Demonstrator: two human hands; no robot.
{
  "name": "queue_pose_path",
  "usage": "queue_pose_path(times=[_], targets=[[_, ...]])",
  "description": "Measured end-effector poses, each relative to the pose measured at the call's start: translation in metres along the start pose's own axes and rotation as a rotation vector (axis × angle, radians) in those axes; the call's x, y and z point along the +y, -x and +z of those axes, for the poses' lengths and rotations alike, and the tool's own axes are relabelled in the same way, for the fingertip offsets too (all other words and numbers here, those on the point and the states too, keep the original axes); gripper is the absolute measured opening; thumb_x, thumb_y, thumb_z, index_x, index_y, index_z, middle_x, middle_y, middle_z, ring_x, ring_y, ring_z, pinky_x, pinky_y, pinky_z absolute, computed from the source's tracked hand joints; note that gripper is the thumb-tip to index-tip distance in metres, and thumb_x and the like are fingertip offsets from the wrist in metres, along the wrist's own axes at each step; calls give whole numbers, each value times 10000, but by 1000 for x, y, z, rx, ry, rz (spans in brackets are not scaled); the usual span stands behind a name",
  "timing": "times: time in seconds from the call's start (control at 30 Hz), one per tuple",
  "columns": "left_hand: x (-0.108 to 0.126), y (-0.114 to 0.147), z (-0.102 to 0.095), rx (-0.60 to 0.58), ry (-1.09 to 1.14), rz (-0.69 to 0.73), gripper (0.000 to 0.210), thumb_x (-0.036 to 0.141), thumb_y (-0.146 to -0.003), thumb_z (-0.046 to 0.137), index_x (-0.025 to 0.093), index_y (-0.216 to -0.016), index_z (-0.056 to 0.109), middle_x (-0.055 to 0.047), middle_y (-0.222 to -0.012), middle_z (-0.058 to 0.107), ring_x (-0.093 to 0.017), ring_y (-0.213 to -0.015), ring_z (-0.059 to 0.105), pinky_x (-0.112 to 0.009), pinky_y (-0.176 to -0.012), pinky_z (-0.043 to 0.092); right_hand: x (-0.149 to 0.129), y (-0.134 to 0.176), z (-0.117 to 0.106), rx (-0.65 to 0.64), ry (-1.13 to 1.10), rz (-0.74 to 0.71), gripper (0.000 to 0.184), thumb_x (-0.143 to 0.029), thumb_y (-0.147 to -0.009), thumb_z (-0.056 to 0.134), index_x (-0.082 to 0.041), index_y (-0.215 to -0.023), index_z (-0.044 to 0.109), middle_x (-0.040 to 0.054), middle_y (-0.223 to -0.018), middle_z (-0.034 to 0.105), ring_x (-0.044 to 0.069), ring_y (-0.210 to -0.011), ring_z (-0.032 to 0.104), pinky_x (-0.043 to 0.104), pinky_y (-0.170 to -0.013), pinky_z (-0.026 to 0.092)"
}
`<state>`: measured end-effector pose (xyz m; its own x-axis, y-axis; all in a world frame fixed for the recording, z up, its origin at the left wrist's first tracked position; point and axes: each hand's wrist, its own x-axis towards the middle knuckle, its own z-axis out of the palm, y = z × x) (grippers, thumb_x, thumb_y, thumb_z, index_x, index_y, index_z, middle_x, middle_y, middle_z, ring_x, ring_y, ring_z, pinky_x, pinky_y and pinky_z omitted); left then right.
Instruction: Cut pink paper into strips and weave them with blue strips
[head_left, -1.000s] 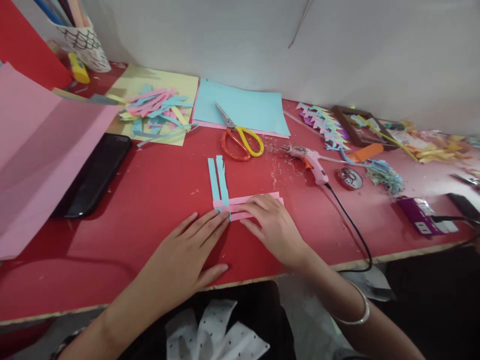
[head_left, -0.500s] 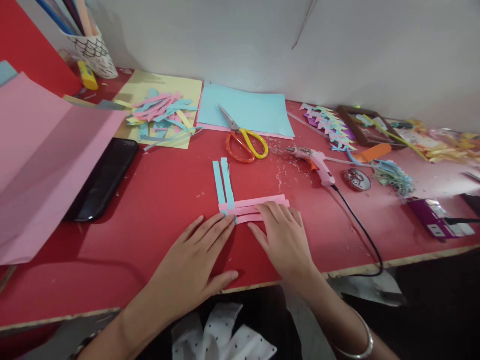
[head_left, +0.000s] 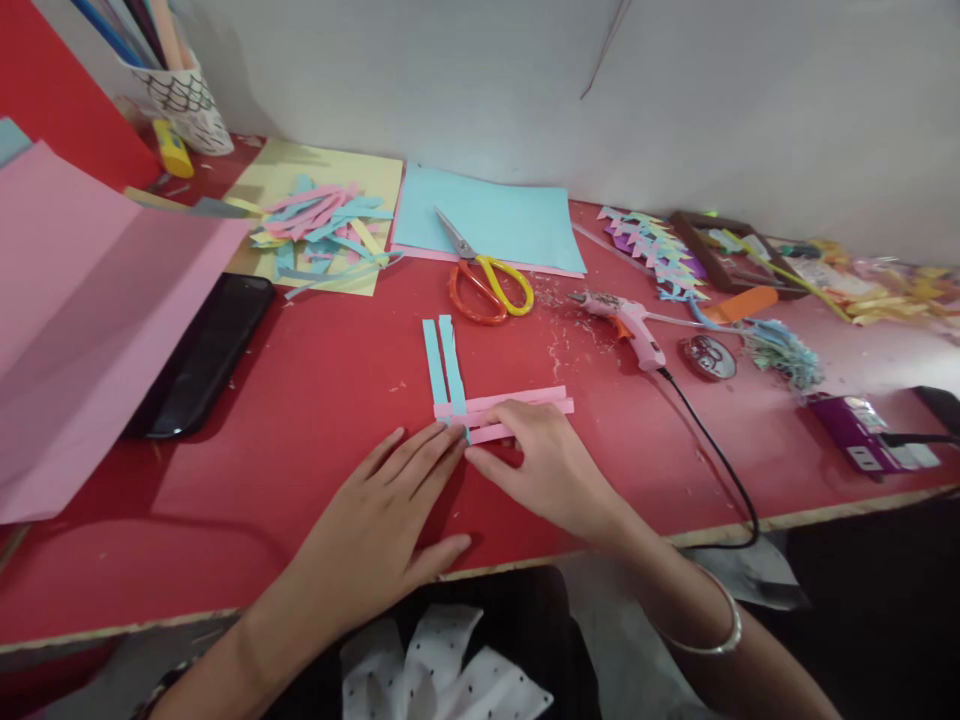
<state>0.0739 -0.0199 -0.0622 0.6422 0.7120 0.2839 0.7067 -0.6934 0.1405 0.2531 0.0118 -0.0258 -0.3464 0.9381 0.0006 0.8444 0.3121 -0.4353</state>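
Two light blue paper strips stand side by side and cross several pink paper strips that run to the right. My left hand lies flat, fingertips pressing the corner where the colours meet and hiding part of it. From the right, my right hand curves over the pink strips near that corner. Its thumb and forefinger are apart, one on each side of the lowest pink strip. Its other fingers rest over the strips and are partly hidden.
Scissors lie partly on blue paper sheets. A pink glue gun with a black cord is at the right. Cut strips are heaped on yellow paper. A black phone sits left beneath a pink sheet.
My right hand has slid left along the pink strips, bringing its thumb and forefinger close to my left fingertips. My left hand stays pressed on the corner.
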Motion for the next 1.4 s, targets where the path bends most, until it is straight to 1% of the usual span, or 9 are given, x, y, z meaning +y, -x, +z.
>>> queue_pose_path(times=[0.1,0.2,0.33,0.57,0.8,1.03,1.2,1.3,1.4], targets=[[0,0,0,7,-6,-4,609,522,-839,347,112,-1287,387,-96,-1315,471,-200,-1188,435,-354,-1007,303,1,-7,-2,-25,46,53,166,-190,-790,493,-163,-633,542,6,-670,625,127,-641,531,258,-649,307],[1,1,1,1,-2,-15,615,534,-832,352,120,-1283,400,-114,-1340,435,-217,-1222,399,-364,-999,322,3,-9,-1,-35,61,48,180,-137,-771,482,-155,-593,503,1,-627,592,108,-597,491,240,-607,284],[1,2,2,-12,11,-32,615,544,-822,364,137,-1281,411,-123,-1355,413,-235,-1237,380,-379,-995,336,5,-8,2,-26,26,31,176,-130,-766,468,-156,-592,482,-2,-620,569,97,-576,462,226,-562,263],[1,1,1,-50,-13,-45,637,577,-816,331,149,-1281,415,-116,-1359,409,-229,-1229,393,-383,-985,351,5,-8,2,-20,8,21,180,-112,-767,449,-158,-593,461,-9,-615,542,93,-575,446,225,-571,267],[0,1,-1,-8,-5,-35,651,551,-824,339,89,-1280,386,-129,-1330,443,-212,-1218,412,-361,-995,337,6,-8,1,-23,-3,14,194,-116,-771,444,-161,-582,441,-18,-594,511,87,-555,418,225,-568,268],[0,1,-3,-27,2,-27,668,544,-824,356,57,-1282,361,-148,-1344,417,-219,-1225,402,-377,-985,348,5,-9,-1,-33,-17,10,206,-116,-776,448,-162,-577,423,-17,-594,508,84,-555,417,219,-561,269],[-1,0,-3,-19,-22,0,638,544,-831,331,96,-1283,376,-130,-1343,423,-221,-1224,405,-389,-970,365,7,-9,1,-20,20,5,203,-122,-769,453,-163,-573,418,-17,-585,493,86,-546,404,221,-550,263],[-1,1,-2,-35,-7,-11,646,556,-821,336,117,-1294,366,-121,-1344,425,-216,-1227,401,-381,-985,354,7,-10,1,-28,24,3,199,-127,-770,449,-163,-577,421,-12,-594,504,88,-553,413,221,-555,269],[-1,2,-2,-38,41,-40,673,553,-807,377,103,-1305,336,-130,-1342,426,-216,-1224,405,-376,-997,347,7,-10,0,-49,18,13,197,-127,-779,441,-163,-587,417,-10,-599,514,88,-557,422,219,-557,271]])
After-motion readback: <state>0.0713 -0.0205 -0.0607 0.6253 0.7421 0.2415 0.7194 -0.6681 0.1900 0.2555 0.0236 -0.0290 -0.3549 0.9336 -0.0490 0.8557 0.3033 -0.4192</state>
